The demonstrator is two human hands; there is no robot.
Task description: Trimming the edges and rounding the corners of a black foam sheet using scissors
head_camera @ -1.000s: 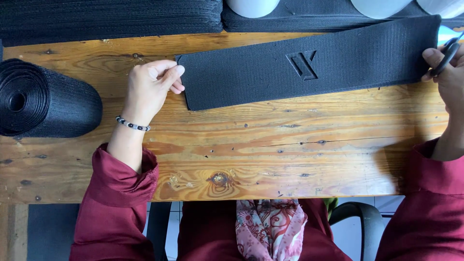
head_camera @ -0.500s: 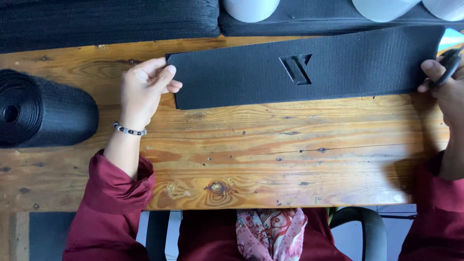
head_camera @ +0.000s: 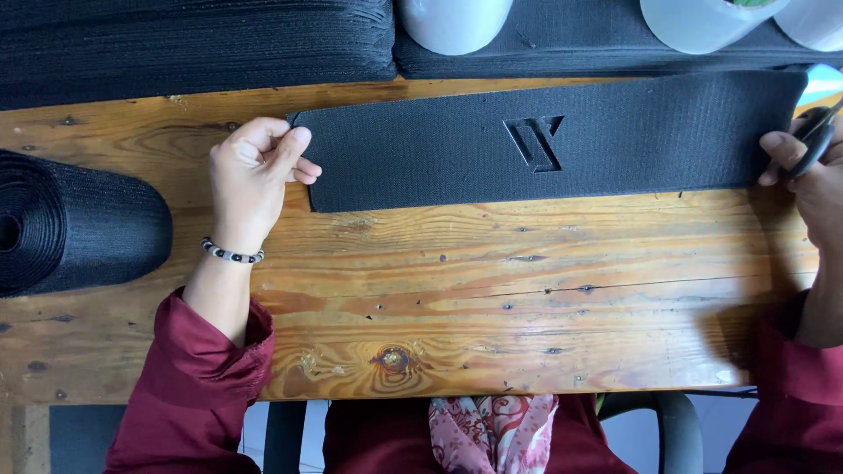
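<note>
Left hand (head_camera: 250,180) pinched the left end of the black fabric strip (head_camera: 544,140) on the wooden table (head_camera: 492,290); right hand (head_camera: 812,180) gripped black scissors (head_camera: 812,140) at the other end.

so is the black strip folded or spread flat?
Spread flat: the black strip lies full length on the wooden table, left hand pinching one end.

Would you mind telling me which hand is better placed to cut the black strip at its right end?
Right, probably. The right hand holds the scissors at the black strip's right end, while the left hand pinches the opposite end.
</note>
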